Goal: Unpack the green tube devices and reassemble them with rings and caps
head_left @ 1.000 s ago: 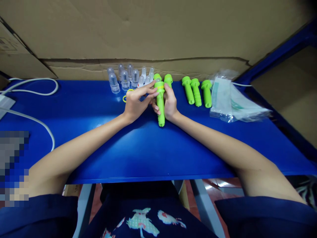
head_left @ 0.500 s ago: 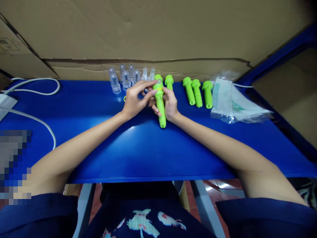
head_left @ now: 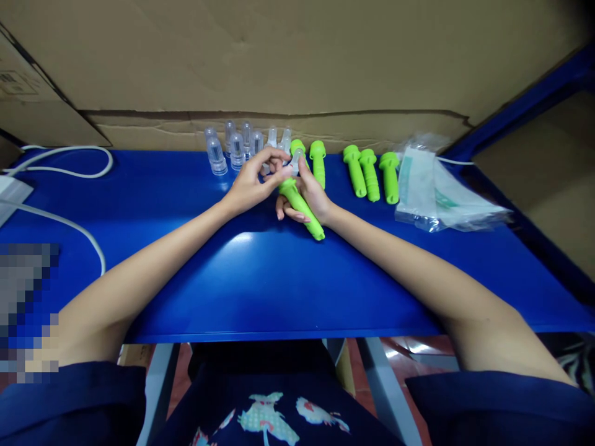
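My right hand (head_left: pixel 313 195) is closed around a lime-green, flashlight-shaped plastic tube (head_left: pixel 302 207). The tube tilts, its wide head up and left and its narrow end down and right. A small clear, domed plastic piece (head_left: pixel 296 161) shows above the head, beside my right thumb. My left hand (head_left: pixel 253 183) is closed in a pinch at the tube's head, next to the clear piece; its fingertips partly hide what they grip. Two more green tubes (head_left: pixel 318 162) stand just behind my hands.
Several clear plastic domed caps (head_left: pixel 237 152) stand at the back left of the blue table (head_left: pixel 223 279). Three green tubes (head_left: pixel 369 176) are at right, beside plastic bags (head_left: pixel 434 189). A white cable (head_left: pixel 88 232) lies at left. A cardboard wall (head_left: pixel 279 56) rises behind.
The green tube has tilted, its narrow end swinging right and its head left. The clear piece now shows apart from the head, by my right thumb. My left hand has shifted slightly left.
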A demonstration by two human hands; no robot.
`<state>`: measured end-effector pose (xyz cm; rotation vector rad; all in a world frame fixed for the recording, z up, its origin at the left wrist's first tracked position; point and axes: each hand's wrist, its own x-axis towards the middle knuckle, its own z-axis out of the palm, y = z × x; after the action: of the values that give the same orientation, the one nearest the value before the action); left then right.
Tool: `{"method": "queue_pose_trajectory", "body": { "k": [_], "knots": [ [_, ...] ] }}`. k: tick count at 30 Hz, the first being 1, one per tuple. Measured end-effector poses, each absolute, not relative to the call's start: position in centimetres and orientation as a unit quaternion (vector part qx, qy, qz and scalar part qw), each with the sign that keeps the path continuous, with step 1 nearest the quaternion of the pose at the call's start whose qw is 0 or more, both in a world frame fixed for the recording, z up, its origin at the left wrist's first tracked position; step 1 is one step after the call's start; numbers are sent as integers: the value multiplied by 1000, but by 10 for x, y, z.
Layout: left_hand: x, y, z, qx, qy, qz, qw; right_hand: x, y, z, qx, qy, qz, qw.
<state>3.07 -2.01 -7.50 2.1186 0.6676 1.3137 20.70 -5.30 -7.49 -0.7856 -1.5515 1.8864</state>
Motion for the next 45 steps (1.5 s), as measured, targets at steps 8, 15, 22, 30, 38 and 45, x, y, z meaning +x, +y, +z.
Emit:
{"method": "queue_pose_trajectory", "body": {
  "k": [8, 15, 22, 30, 38, 45],
  "knots": [
    [13, -18, -49, 805, 226, 330, 438, 215, -51, -64, -298, -565, 747, 186],
    [3, -8, -47, 809, 242, 340, 413, 218, -39, -74, -228, -557, 777, 184],
    [0, -2, -53, 811, 214, 339, 427, 218, -41, -73, -249, -558, 770, 182],
    [-3, -1, -57, 797, 218, 349, 442, 214, -52, -61, -313, -529, 758, 219],
    [-4, -2, -54, 815, 215, 320, 433, 217, -50, -62, -331, -542, 751, 180],
    [2, -13, -47, 782, 218, 341, 475, 219, -48, -66, -335, -535, 756, 173]
  ]
}}
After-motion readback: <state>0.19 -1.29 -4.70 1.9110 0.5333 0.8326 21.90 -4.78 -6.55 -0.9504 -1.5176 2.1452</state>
